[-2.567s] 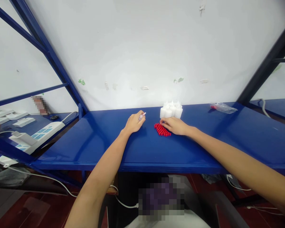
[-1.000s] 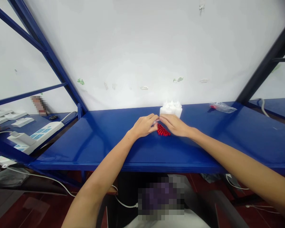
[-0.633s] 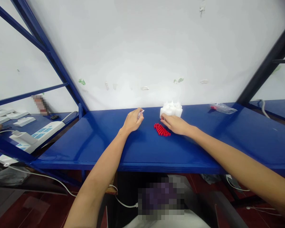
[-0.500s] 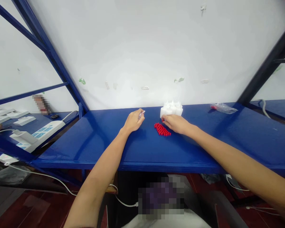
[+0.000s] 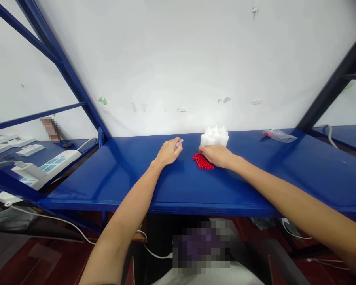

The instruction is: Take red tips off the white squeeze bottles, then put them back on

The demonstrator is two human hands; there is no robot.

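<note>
My left hand [image 5: 169,152] is closed around a small white bottle [image 5: 177,145] whose narrow tip sticks out past the fingers. Most of that bottle is hidden by the hand. My right hand [image 5: 216,155] is closed in a pinch at the back edge of a patch of small red caps [image 5: 203,162] lying on the blue table. A red cap was visible between its fingertips a moment ago; the fingers now largely cover it. Just behind the right hand stands a tight cluster of white bottles [image 5: 214,137] with pointed tips.
A clear plastic bag [image 5: 280,135] with something red in it lies at the back right of the blue table [image 5: 121,178]. The white wall rises behind. At the left, a power strip [image 5: 52,168] and white boxes [image 5: 29,150] lie beyond the blue frame [image 5: 74,87].
My right hand has shifted slightly left, and the red cap between its fingertips is now mostly hidden. My left hand has moved a little to the right with the white bottle.
</note>
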